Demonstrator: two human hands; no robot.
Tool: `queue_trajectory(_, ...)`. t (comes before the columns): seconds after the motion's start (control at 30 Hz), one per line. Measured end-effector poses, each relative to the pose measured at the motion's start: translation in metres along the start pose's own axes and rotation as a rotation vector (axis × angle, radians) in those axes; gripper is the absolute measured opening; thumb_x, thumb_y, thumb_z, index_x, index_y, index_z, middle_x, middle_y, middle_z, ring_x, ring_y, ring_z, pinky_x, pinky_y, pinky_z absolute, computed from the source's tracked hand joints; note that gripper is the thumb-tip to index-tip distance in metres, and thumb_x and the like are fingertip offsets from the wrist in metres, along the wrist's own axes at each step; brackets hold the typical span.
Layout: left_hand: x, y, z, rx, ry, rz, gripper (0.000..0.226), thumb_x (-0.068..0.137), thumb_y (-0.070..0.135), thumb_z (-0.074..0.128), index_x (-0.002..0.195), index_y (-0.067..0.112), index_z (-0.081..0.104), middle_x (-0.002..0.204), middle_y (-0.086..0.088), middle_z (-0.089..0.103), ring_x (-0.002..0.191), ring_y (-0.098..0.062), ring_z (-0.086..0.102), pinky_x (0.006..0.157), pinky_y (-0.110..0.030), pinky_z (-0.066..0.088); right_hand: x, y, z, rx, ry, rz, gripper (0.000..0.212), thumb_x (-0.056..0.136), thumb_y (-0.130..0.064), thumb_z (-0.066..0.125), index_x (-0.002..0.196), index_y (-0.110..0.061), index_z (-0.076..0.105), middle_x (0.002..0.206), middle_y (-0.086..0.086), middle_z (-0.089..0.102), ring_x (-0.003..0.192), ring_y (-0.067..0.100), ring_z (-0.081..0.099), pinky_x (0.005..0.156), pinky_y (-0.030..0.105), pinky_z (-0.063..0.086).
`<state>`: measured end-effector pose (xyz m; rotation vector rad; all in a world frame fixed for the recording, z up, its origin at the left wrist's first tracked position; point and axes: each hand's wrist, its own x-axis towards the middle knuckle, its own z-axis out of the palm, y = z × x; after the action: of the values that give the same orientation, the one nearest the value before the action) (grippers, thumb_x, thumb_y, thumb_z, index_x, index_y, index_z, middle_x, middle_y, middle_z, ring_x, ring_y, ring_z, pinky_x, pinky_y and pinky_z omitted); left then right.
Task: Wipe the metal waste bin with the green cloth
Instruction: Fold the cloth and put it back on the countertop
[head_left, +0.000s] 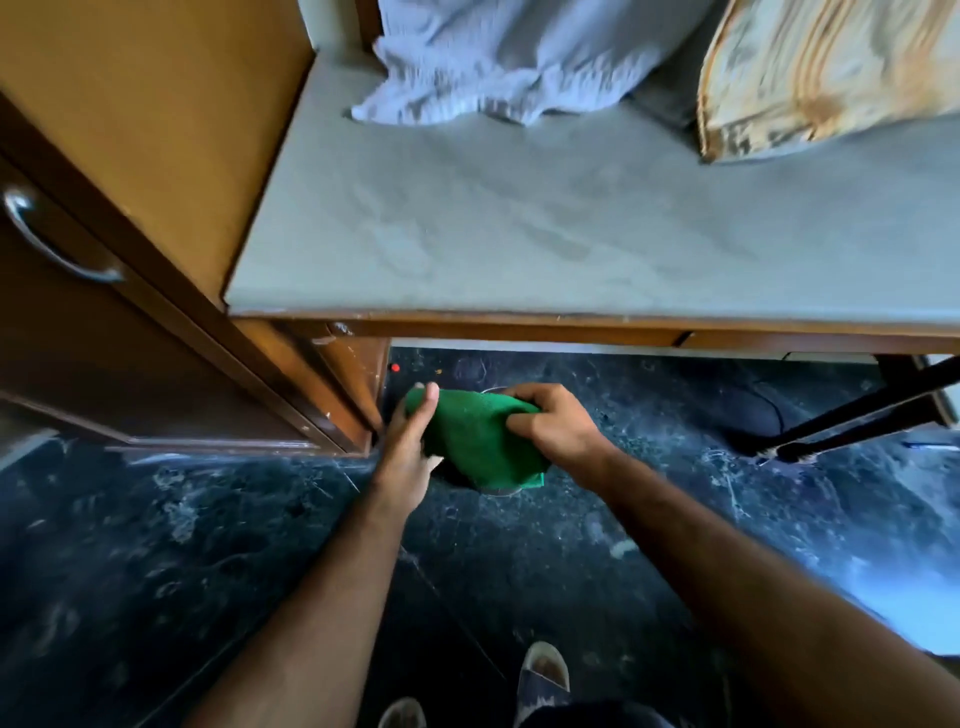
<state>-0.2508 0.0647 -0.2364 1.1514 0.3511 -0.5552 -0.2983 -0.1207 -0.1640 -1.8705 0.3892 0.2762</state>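
Both forearms were bare up to the frame's lower edge, with no sleeve, watch or band showing. The left hand (410, 441) and right hand (558, 423) wore no gloves or rings. Below, two worn, pale-toed shoes (543, 675) with dark uppers showed, beside dark cloth at the leg.

Both hands (410, 447) (556, 423) on green cloth (478, 441) over bin (498, 490).

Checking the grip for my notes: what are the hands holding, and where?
Both hold the green cloth: the left hand at its left end, the right hand pinching its right edge.
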Motion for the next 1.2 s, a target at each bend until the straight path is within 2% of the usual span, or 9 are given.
queue_trajectory(0.13, -0.043, 0.055, 0.016, 0.107, -0.209, -0.093, 0.062, 0.067, 0.052, 0.087, 0.117, 0.017, 0.075, 0.123, -0.012, 0.075, 0.115, -0.028, 0.071, 0.082, -0.04, 0.061, -0.032, -0.055, -0.046, 0.128, -0.066, 0.051, 0.028, 0.061, -0.01, 0.052, 0.076, -0.02, 0.073, 0.062, -0.007, 0.068, 0.058, 0.008, 0.061, 0.053, 0.019, 0.048)
queue_trajectory(0.2, -0.059, 0.082, 0.03, 0.146, -0.198, -0.079, 0.051, 0.067, 0.042, 0.09, 0.11, 0.016, 0.079, 0.118, -0.013, 0.077, 0.11, -0.028, 0.073, 0.078, -0.035, 0.062, -0.045, -0.078, -0.069, 0.217, -0.067, 0.067, 0.026, 0.06, -0.008, 0.053, 0.073, -0.019, 0.072, 0.058, -0.009, 0.065, 0.055, 0.008, 0.058, 0.049, 0.016, 0.044)
queue_trajectory(0.47, -0.087, 0.178, 0.112, 0.2, -0.019, 0.089, 0.013, 0.079, 0.024, 0.079, 0.089, 0.016, 0.081, 0.094, -0.006, 0.082, 0.086, -0.02, 0.079, 0.067, -0.03, 0.064, -0.059, -0.133, -0.15, 0.568, -0.089, 0.215, 0.041, 0.076, -0.016, 0.082, 0.113, -0.004, 0.068, 0.108, 0.014, 0.077, 0.101, 0.029, 0.073, 0.088, 0.04, 0.059)
queue_trajectory(0.63, -0.078, 0.214, 0.136, 0.482, 0.056, 0.276, 0.011, 0.085, 0.032, 0.078, 0.093, 0.024, 0.076, 0.085, 0.01, 0.081, 0.084, -0.007, 0.077, 0.064, -0.014, 0.056, -0.045, -0.158, -0.171, 0.515, -0.046, 0.2, 0.035, 0.076, -0.011, 0.083, 0.108, -0.005, 0.07, 0.103, 0.016, 0.078, 0.094, 0.03, 0.076, 0.081, 0.039, 0.062)
queue_trajectory(0.77, -0.057, 0.241, 0.143, 0.669, 0.206, 0.348, 0.03, 0.078, 0.047, 0.081, 0.09, 0.02, 0.078, 0.078, 0.006, 0.078, 0.071, -0.008, 0.075, 0.058, -0.025, 0.059, -0.022, -0.183, -0.177, 0.503, 0.048, 0.189, 0.034, 0.073, -0.008, 0.085, 0.103, -0.003, 0.07, 0.099, 0.019, 0.078, 0.087, 0.03, 0.077, 0.068, 0.032, 0.062)
queue_trajectory(0.9, -0.026, 0.264, 0.142, 0.535, 0.067, 0.156, 0.014, 0.088, 0.021, 0.077, 0.098, 0.012, 0.073, 0.091, -0.008, 0.076, 0.083, -0.027, 0.075, 0.069, -0.045, 0.065, 0.011, -0.2, -0.181, 0.462, 0.206, 0.191, 0.036, 0.069, -0.005, 0.087, 0.101, 0.002, 0.071, 0.095, 0.022, 0.076, 0.076, 0.028, 0.075, 0.065, 0.032, 0.061)
queue_trajectory(0.97, -0.012, 0.275, 0.14, 0.535, -0.006, 0.095, 0.015, 0.092, 0.006, 0.069, 0.107, 0.006, 0.069, 0.098, -0.014, 0.072, 0.087, -0.028, 0.071, 0.073, -0.04, 0.064, 0.03, -0.204, -0.185, 0.423, 0.28, 0.216, 0.039, 0.067, -0.004, 0.089, 0.101, 0.003, 0.072, 0.094, 0.023, 0.075, 0.08, 0.033, 0.075, 0.072, 0.038, 0.063)
queue_trajectory(1.03, 0.007, 0.286, 0.137, 0.585, -0.026, 0.084, 0.016, 0.091, 0.001, 0.068, 0.107, 0.005, 0.068, 0.095, -0.013, 0.072, 0.084, -0.026, 0.071, 0.062, -0.03, 0.063, 0.053, -0.204, -0.188, 0.386, 0.309, 0.237, 0.041, 0.066, -0.005, 0.09, 0.102, 0.003, 0.073, 0.093, 0.024, 0.075, 0.081, 0.035, 0.074, 0.077, 0.043, 0.063)
queue_trajectory(1.2, 0.054, 0.29, 0.136, 0.669, 0.102, 0.106, 0.025, 0.081, 0.0, 0.08, 0.102, 0.004, 0.067, 0.086, -0.008, 0.071, 0.073, -0.021, 0.07, 0.049, -0.022, 0.059, 0.102, -0.189, -0.179, 0.286, 0.349, 0.295, 0.035, 0.079, 0.002, 0.077, 0.114, 0.004, 0.07, 0.103, 0.022, 0.074, 0.088, 0.033, 0.074, 0.081, 0.041, 0.062)
